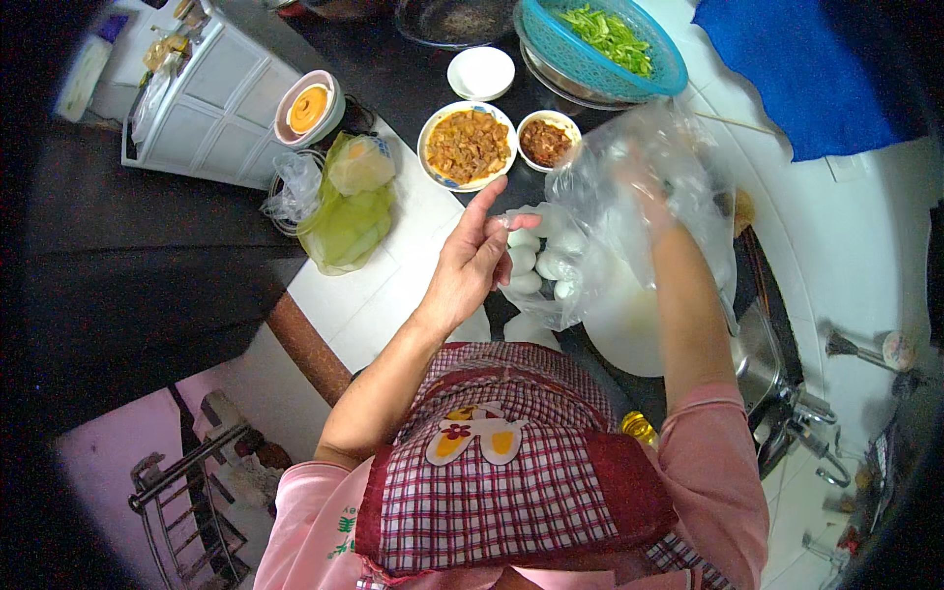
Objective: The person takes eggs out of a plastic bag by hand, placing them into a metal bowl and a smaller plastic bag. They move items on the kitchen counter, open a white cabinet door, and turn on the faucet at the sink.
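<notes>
My left hand (pixel 472 254) pinches the edge of a clear plastic bag (pixel 564 306) between thumb and fingers, its index finger pointing outward. Several pale eggs (pixel 523 259) show in that bag just right of the hand. My right hand (pixel 640 177) is blurred and partly covered by clear, crumpled plastic (pixel 601 177); what its fingers do is hidden. A round white board (pixel 627 339) lies under my right forearm. Beyond my hands stand a bowl of diced food in sauce (pixel 470 147) and a smaller bowl of dark red-brown food (pixel 546 140).
A blue basket of green vegetable strips (pixel 671 74) rests on metal bowls at the back. Small white dishes (pixel 481 72) and a pan (pixel 457 22) are nearby. Left are a green mesh bag (pixel 346 236), a small bowl (pixel 335 114) and a white rack (pixel 214 103). A sink (pixel 756 358) is right.
</notes>
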`<state>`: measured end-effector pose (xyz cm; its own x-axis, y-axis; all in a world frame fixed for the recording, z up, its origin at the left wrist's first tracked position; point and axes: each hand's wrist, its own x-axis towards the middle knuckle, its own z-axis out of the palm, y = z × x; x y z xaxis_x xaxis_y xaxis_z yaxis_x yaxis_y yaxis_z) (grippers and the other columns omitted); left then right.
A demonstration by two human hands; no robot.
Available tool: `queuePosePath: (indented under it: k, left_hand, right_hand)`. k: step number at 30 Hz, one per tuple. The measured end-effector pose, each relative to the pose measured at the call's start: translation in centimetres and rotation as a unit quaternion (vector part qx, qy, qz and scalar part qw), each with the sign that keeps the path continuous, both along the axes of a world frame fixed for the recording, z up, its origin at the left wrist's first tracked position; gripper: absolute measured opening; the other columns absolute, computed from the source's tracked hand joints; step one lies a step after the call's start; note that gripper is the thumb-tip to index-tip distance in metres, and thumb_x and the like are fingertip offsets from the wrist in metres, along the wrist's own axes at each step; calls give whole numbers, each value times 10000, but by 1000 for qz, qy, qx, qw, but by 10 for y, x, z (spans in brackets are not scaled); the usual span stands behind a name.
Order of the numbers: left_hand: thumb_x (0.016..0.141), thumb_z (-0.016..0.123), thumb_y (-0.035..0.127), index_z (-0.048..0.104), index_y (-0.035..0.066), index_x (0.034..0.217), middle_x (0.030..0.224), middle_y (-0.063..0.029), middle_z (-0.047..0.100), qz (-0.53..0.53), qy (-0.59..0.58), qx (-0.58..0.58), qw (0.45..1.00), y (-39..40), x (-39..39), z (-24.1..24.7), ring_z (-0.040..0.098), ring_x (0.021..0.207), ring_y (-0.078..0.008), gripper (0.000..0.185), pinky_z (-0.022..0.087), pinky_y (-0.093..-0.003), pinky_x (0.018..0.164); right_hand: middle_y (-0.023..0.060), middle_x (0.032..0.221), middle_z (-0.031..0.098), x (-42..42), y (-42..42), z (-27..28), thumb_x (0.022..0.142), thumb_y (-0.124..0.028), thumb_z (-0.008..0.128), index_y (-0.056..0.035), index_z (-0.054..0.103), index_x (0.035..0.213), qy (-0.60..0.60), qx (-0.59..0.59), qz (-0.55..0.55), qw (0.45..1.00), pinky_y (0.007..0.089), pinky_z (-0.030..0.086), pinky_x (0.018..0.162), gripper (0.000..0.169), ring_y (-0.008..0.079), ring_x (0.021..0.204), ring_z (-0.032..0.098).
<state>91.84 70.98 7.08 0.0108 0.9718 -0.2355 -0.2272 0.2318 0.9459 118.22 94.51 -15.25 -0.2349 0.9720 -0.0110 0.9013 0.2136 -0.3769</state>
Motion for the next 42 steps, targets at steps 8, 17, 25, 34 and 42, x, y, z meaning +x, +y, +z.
queuePosePath:
  k: [8,17,25,34,42]
  left_hand:
    - [939,371,97,183,90,1403,1097,-120,599,28,-10,-1,1000,1,-6,-7,440,508,-65,501,388,-180,445]
    - [947,342,61,206,82,1396,1064,-75,614,-11,-16,-4,1000,8,8,5,396,505,-47,469,382,-176,478]
    - [926,351,37,206,78,1395,1091,-101,606,6,-13,7,1000,-1,7,1,386,514,-41,493,361,-172,460]
    - [944,342,58,216,98,1396,1068,-83,614,-2,-19,4,1000,1,16,2,379,511,-37,471,362,-171,471]
    - [934,362,75,213,108,1398,1086,-107,611,-1,-20,3,1000,5,17,-3,381,501,-29,489,322,-160,441]
  right_hand:
    - [126,1062,569,26,-148,247,779,-121,630,-37,384,1280,429,-76,-233,869,341,539,611,564,226,846,592]
    - [103,1004,586,-90,-218,176,751,-150,653,-57,432,1231,456,-420,20,784,331,490,769,536,221,941,596]
    - [215,1103,567,-98,-183,142,771,-311,659,-78,432,1248,34,-287,-5,957,421,448,827,577,326,1025,559]
    - [95,1088,541,-40,-197,119,718,-55,637,-67,419,1208,455,-318,16,832,340,459,816,536,236,964,550]
    - [44,1039,530,-82,-220,136,689,-26,579,-108,582,1068,106,21,338,935,358,387,855,387,235,1044,462]
